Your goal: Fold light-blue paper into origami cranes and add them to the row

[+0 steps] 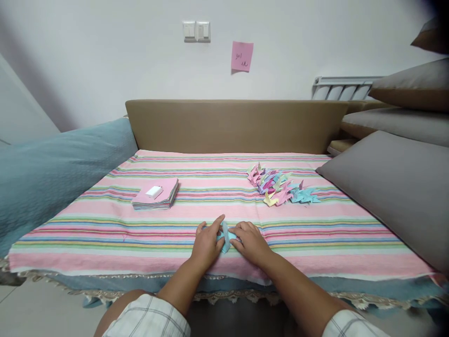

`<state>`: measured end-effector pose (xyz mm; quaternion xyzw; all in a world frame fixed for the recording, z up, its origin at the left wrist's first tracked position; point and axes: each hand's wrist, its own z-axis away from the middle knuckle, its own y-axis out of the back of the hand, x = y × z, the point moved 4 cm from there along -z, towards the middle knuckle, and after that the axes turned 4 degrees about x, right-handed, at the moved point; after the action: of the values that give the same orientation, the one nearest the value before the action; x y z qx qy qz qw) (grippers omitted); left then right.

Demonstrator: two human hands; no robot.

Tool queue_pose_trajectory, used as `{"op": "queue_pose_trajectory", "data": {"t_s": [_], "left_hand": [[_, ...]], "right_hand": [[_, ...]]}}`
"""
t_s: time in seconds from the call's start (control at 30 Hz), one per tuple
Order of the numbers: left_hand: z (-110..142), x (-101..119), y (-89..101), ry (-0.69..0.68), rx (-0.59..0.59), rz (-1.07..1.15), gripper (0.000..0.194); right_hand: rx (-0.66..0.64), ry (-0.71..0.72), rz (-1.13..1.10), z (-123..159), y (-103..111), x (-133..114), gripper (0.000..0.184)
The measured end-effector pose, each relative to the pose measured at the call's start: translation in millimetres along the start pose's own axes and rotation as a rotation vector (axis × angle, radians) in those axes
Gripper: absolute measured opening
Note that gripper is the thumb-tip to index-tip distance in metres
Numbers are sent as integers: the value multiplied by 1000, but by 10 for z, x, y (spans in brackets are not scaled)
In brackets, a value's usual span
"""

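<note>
Light blue paper, partly folded, is sitting at the lower centre of the frame, between your two hands, just above the striped cloth or touching it; you cannot tell which from this angle. Your left hand is holding the paper's left side, its grip closing on it with the thumb low and the index finger reaching up past the top edge. Your right hand is pinching the right side, thumb and index finger meeting the paper while the other fingers are curling.

Farther out, right of centre, many folded paper pieces in pink, purple, yellow and blue are lying in a loose heap. Left of centre, a stack of square paper is resting with a pink sheet on top, and a small white block is lying on that sheet.

Behind the cloth, a brown backrest is running across the frame. Grey cushions are filling the right edge, and a pink note is sticking to the wall at upper centre.
</note>
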<state>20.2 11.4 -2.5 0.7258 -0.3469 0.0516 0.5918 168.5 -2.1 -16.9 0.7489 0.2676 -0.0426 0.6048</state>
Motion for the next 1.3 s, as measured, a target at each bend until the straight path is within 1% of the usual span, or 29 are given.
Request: {"op": "queue_pose_trajectory", "data": {"t_s": [0.27,0.43,0.5,0.6,0.67,0.7,0.77,0.83,0.9,0.93,1.13,1.3], "left_hand": [[-9,15,5,33,-42,67,68],[-8,-10,-2,51,-32,121,68],[-7,-23,-2,61,-10,159,60],[-12,-45,-13,65,16,205,36],[-18,-73,-26,80,40,245,27],[-21,-90,-35,89,49,276,27],[-26,-121,-56,103,54,347,34],[-27,-130,-76,97,28,389,43],[-25,-121,-78,94,4,382,48],[-23,-110,-71,93,-4,370,48],[-8,-1,0,39,-59,185,24],[9,45,18,-112,-75,86,26]], "right_hand": [[9,-10,-6,4,-18,0,34],[4,-16,-12,-1,0,6,37],[-9,-10,-30,-8,7,26,36],[-10,-4,-73,-20,11,60,32],[6,-6,-87,-23,10,75,31],[14,-7,-88,-22,8,77,31],[24,-10,-85,-18,3,76,31],[25,-13,-77,-13,-3,72,31],[24,-15,-71,-9,-7,70,31],[26,-14,-70,-9,-8,70,31],[25,-8,-57,-17,-22,79,31],[35,1,-57,-20,-17,72,27]]}}
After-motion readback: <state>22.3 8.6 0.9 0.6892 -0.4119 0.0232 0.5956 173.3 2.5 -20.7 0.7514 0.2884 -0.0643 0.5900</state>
